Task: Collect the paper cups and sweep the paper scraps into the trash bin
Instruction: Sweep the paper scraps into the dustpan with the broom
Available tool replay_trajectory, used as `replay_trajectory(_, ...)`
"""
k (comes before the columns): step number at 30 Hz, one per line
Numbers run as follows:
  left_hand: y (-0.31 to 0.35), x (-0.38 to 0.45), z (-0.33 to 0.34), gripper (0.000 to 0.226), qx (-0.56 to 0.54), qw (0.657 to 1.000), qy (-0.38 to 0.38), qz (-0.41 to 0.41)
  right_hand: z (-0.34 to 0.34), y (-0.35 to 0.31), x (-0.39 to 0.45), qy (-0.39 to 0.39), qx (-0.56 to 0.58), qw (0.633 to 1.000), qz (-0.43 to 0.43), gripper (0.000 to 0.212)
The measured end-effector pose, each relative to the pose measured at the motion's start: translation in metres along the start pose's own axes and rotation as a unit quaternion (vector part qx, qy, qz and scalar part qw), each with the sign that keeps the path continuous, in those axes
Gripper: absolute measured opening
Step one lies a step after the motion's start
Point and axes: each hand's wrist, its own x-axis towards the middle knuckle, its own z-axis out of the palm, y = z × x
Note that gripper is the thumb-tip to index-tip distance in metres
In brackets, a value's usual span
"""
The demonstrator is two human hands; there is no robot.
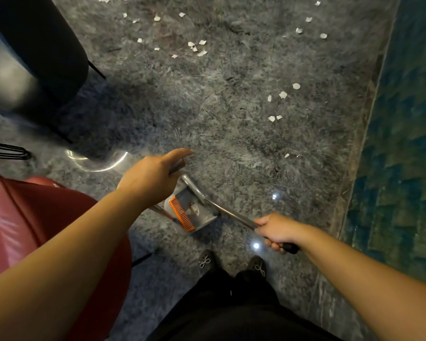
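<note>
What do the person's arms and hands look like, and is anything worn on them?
Both arms are bare up to the frame edge: no sleeves show. The left hand and the right hand wear no gloves, and no rings, watch or bracelets are visible. The picture is slightly blurred, so small details cannot be ruled out.

Your left hand (151, 174): arm outstretched, fingers seemingly curled round a handle | your right hand (276, 231): lower, fist gripping a handle, arm bent
</note>
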Motion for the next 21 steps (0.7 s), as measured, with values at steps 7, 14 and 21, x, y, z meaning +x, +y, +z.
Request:
replay_trajectory(7, -0.014, 0.005, -0.014, 0.048, 0.006, 1.000, -0.014, -0.017, 0.002, -0.005, -0.018, 0.047, 0.080, 0.996, -0.006, 0.050)
replay_trajectory(14, -0.002, 0.038, -0.025, 0.048, -0.007, 0.999, -0.014, 0.028, -0.021, -0.009, -0.021, 0.110, 0.183, 0.977, -0.019, 0.042)
replay_trajectory(21, 0.036, 0.104, -0.025, 0.046, -0.008, 0.998, -0.009, 0.054, -0.082, -0.006, -0.014, 0.151, 0.224, 0.963, -0.014, 0.047)
